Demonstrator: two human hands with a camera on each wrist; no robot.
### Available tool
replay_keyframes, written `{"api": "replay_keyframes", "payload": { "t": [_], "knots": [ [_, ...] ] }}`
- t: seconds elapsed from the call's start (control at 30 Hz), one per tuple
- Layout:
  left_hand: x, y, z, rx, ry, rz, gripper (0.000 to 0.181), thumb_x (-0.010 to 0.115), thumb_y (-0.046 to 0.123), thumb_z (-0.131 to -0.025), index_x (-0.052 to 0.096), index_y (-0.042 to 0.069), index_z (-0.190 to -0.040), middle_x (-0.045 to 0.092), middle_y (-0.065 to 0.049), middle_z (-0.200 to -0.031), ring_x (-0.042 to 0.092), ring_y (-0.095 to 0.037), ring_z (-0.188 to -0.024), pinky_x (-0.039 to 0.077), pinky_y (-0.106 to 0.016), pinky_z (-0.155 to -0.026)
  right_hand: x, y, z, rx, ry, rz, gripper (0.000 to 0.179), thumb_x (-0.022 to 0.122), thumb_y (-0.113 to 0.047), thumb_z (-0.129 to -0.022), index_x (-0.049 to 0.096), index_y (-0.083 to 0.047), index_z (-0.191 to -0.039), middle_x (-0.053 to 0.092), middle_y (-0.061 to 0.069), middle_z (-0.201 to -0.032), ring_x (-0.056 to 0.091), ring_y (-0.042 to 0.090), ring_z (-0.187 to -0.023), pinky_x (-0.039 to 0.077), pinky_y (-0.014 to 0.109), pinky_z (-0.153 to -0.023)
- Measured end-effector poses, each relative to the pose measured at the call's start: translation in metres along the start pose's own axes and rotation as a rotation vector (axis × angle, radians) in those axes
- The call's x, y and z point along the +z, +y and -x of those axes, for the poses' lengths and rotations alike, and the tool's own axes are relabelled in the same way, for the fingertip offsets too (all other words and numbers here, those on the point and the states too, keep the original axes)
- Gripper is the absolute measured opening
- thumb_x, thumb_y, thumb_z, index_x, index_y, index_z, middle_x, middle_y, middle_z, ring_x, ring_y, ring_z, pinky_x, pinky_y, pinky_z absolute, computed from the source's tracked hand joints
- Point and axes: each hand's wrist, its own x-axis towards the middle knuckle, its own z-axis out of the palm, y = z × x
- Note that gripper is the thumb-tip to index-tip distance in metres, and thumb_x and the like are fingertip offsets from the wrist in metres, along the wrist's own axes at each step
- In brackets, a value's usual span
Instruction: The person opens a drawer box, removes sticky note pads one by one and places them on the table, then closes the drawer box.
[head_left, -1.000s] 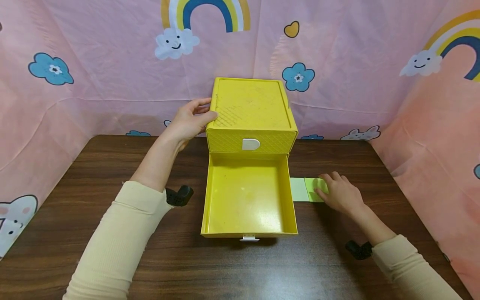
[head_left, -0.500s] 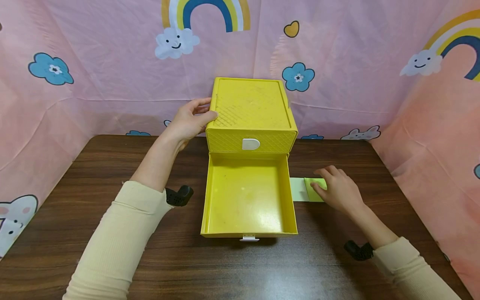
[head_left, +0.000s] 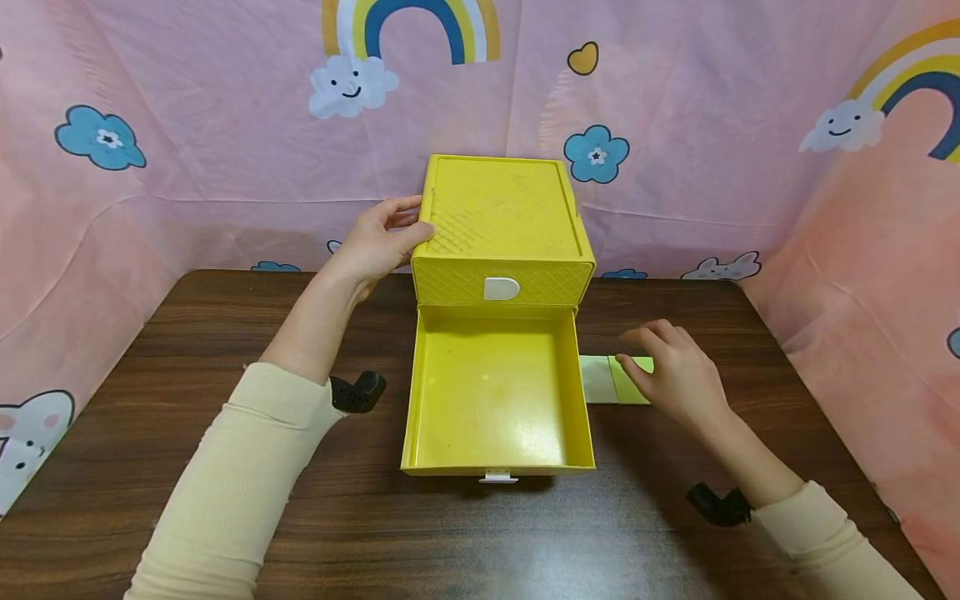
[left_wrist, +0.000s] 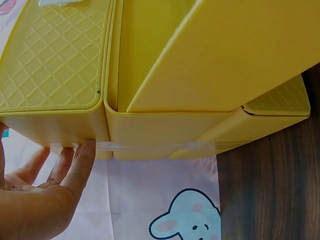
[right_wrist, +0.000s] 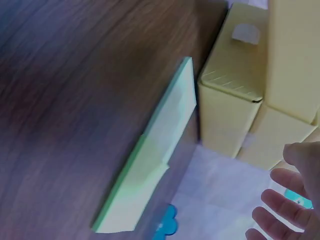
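A yellow plastic drawer cabinet (head_left: 498, 208) stands at the back middle of the table. One of its drawers (head_left: 487, 408) is pulled out toward me, with nothing inside. My left hand (head_left: 382, 240) rests against the cabinet's left side, thumb over the top edge. In the left wrist view its fingertips (left_wrist: 87, 150) touch the side wall. To the drawer's right lie sticky notes, a pale green part (head_left: 597, 381) beside a yellow-green part (head_left: 636, 390). My right hand (head_left: 681, 373) hovers over the yellow-green end, fingers spread and loosely bent, holding nothing.
The dark wood table (head_left: 337, 517) spreads around the cabinet. Pink patterned cloth (head_left: 247, 142) hangs behind and at both sides. The lower tier (right_wrist: 232, 60) of the cabinet stands close to the notes in the right wrist view. A white handle (head_left: 498, 477) juts from the drawer front.
My right hand has lifted off the yellow-green sticky notes, its fingers spreading and shifting slightly up and left. The left hand, cabinet and drawer have stayed put.
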Motion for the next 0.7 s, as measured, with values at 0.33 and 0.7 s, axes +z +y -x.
{"api": "replay_keyframes", "payload": {
  "t": [0.33,0.7],
  "knots": [
    [0.000,0.000,0.001,0.005,-0.003,-0.007,0.056,0.056,0.021,-0.091,0.034,0.020,-0.143,0.036,-0.007,-0.141,0.050,-0.021,-0.116,0.048,-0.034,-0.092,-0.017,-0.025,-0.007,-0.058,0.068,-0.015,0.023,0.075,-0.020,-0.074,0.069,-0.011,-0.095,0.062,0.004,-0.097,0.056,0.022,-0.079,0.049,0.037,-0.054],
    [0.000,-0.001,0.000,-0.001,0.001,-0.008,0.057,0.056,0.021,-0.091,0.034,0.020,-0.143,0.036,-0.007,-0.141,0.050,-0.021,-0.116,0.048,-0.034,-0.092,-0.033,-0.049,-0.009,-0.179,0.068,-0.044,0.033,0.074,-0.021,-0.073,0.065,-0.009,-0.103,0.060,0.005,-0.102,0.056,0.023,-0.084,0.050,0.037,-0.061]
  ]
}}
